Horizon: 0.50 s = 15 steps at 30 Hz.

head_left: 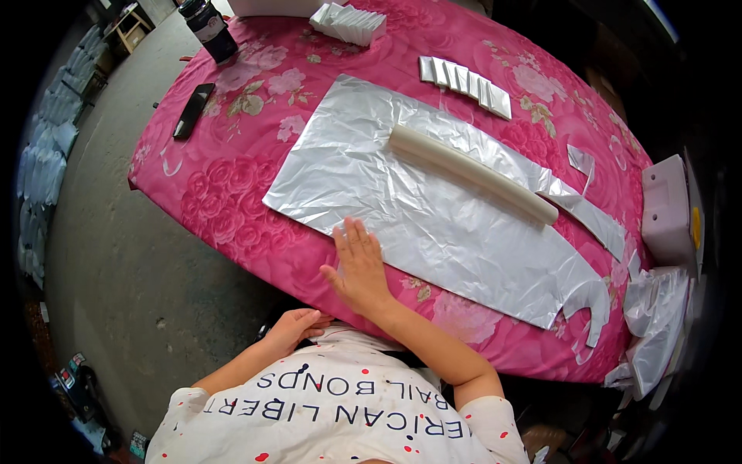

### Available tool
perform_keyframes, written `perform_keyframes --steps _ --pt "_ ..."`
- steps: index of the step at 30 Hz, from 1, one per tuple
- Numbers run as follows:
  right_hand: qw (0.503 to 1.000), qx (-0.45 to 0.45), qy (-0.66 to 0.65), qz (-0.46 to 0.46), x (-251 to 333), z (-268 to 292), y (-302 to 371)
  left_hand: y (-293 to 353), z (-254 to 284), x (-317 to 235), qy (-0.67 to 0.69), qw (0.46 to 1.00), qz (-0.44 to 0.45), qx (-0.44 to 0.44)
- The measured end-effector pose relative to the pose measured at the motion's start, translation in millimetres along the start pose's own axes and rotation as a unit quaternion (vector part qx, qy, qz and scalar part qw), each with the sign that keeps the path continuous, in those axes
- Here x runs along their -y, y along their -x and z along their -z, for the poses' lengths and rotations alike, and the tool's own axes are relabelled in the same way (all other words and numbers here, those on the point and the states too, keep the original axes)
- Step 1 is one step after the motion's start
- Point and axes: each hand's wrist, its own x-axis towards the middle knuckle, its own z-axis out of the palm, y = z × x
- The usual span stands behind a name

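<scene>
A large silvery plastic sheet, creased and shiny, lies spread across the table, with a strip partly torn or cut at its right end. My right hand rests flat with fingers stretched, its fingertips on the sheet's near edge. On top of the sheet lies a long pale roller or tube, slanting down to the right, and no hand touches it. My left hand is by the table's near edge close to my lap, fingers curled together; whatever they may hold is hidden.
A pink flowered tablecloth covers the table. Toward the back stand a dark bottle and a stack of folded white packets. A row of silvery packets, a black phone-like object, loose strips and a white box lie around.
</scene>
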Motion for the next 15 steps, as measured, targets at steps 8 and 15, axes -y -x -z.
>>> perform_keyframes --steps 8,15 --pt "0.977 0.152 -0.073 0.127 39 -12 26 -12 23 -13 -0.217 0.976 -0.012 -0.017" --pt "0.98 0.07 -0.008 0.186 -16 73 -3 8 -41 -103 -0.506 0.811 -0.278 0.094"
